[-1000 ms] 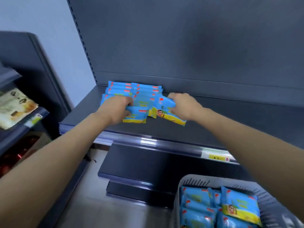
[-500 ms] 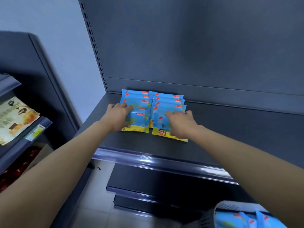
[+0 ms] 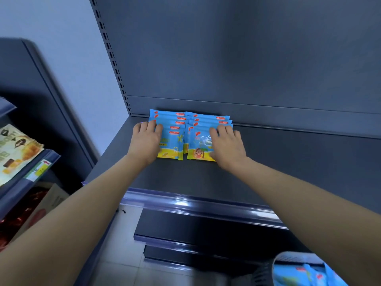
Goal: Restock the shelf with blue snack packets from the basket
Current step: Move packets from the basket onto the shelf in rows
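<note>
At the back of the shelf [image 3: 278,162], two overlapping rows of blue snack packets [image 3: 175,131] lie flat; the left hand [image 3: 145,141] and right hand [image 3: 226,147] press them down, fingers [image 3: 221,131] loosely spread. The basket [image 3: 276,267] sits below right.

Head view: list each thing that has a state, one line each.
left stack of packets: lying flat, overlapped, at the shelf's back.
right stack of packets: the same, beside it.
left hand: flat on left stack.
right hand: flat on right stack.
basket: holds packets.
</note>
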A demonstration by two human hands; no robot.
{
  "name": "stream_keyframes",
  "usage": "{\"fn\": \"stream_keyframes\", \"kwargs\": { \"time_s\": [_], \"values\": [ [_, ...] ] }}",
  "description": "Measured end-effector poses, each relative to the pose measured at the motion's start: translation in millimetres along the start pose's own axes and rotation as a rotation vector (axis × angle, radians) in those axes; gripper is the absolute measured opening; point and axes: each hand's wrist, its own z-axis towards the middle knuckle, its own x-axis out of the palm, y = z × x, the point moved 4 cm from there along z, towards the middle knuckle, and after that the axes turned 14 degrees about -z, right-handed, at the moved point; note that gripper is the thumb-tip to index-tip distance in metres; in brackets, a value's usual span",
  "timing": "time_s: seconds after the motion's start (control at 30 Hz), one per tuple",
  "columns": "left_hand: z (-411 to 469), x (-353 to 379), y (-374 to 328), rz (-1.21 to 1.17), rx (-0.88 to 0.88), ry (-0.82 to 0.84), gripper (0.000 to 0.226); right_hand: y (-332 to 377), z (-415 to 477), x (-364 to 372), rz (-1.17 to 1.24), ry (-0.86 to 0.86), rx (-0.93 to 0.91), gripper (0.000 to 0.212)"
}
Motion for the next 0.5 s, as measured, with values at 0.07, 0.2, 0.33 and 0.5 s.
{"fn": "stream_keyframes", "kwargs": {
  "time_s": [0.07,0.2,0.33,0.5],
  "values": [
    [-5.8,2.0,-5.6,0.010,-0.005,0.010,0.059,-5.3,-9.5,-0.5,0.030,-0.011,0.005,0.055],
    [-16.2,-1.1,-24.9,-0.013,-0.006,-0.053,0.056,-30.3,-34.6,-7.7,0.120,-0.043,0.018,0.052],
    [-26.3,-13.0,-66.5,-0.067,0.057,-0.105,0.053,-64.9,-67.5,-15.3,0.165,-0.068,0.019,0.052],
    [-51.6,-36.7,-168.3,-0.246,0.200,-0.118,0.053,-114.6,-127.4,-19.8,0.163,-0.127,0.062,0.050]
  ]
}}
